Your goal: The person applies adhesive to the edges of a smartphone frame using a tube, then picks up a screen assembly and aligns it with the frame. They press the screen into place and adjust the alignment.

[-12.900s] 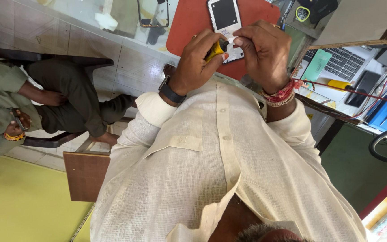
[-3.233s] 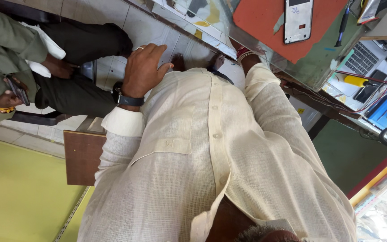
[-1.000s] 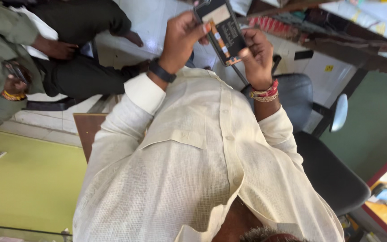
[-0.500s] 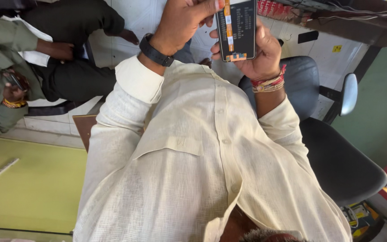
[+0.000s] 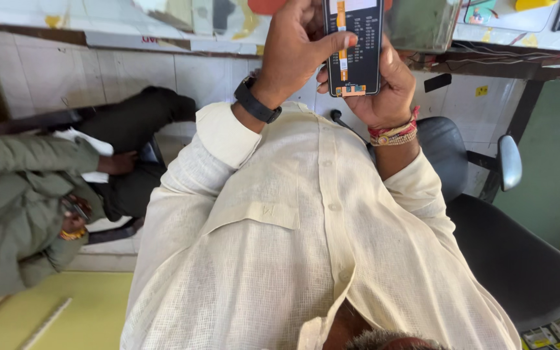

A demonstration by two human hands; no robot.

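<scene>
Most of the view is filled by a cream woven shirt (image 5: 306,259), seen from above on the person wearing the camera. To the right, a black office chair (image 5: 513,259) with a grey armrest is set close beside the wearer's right arm, and little open room is left on that side. To the left, a second person in olive clothing (image 5: 14,207) and dark trousers is seated near a tiled wall, well apart from the raised hands, with a strip of yellow floor (image 5: 72,311) below them. Along the top edge, a cluttered tabletop (image 5: 500,32) is seen, its front edge lying just beyond the hands.

A dark phone screen panel (image 5: 352,45), with an orange flex strip down its back, is held upright in front of the chest, near the top edge of the view; its upper end is cut off by the frame. The right hand (image 5: 390,91), ringed at the wrist by red and gold thread bands, is wrapped behind the panel, its grip clamped on the lower and right edges. The left hand (image 5: 296,45), above a black wristwatch (image 5: 256,104), is closed on the panel's left edge, the thumb laid across its face. The panel is held clear of the tabletop.
</scene>
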